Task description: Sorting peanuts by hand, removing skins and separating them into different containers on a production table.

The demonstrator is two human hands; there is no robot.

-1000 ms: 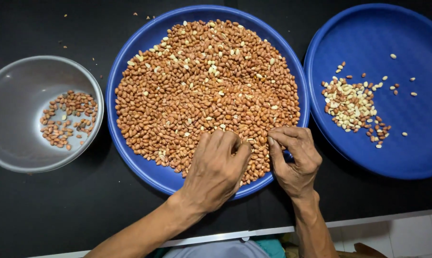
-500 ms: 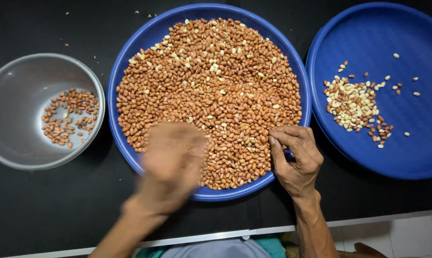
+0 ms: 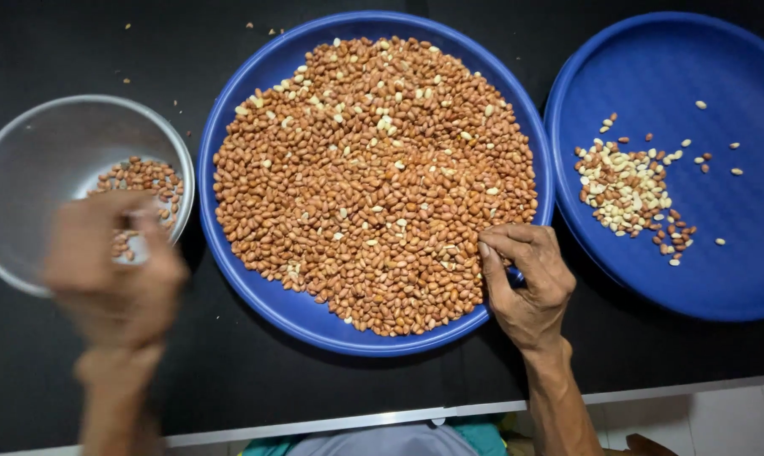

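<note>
Over the round grey metal bowl (image 3: 27,181) holding a few red-skinned peanuts (image 3: 145,176): left hand (image 3: 116,270), motion-blurred, grip unreadable. Right hand (image 3: 525,274) rests on the near rim of the wide round blue plastic tray (image 3: 230,127), fingers curled among the heaped peanuts (image 3: 373,177), pinched close; contents hidden.

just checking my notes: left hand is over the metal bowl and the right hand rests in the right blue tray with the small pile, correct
Not quite. The head view shows the right hand resting at the edge of the middle blue tray, the one full of red-skinned peanuts, not the right blue tray with the small pile. The left hand, blurred, is over the metal bowl, as you said.
</note>
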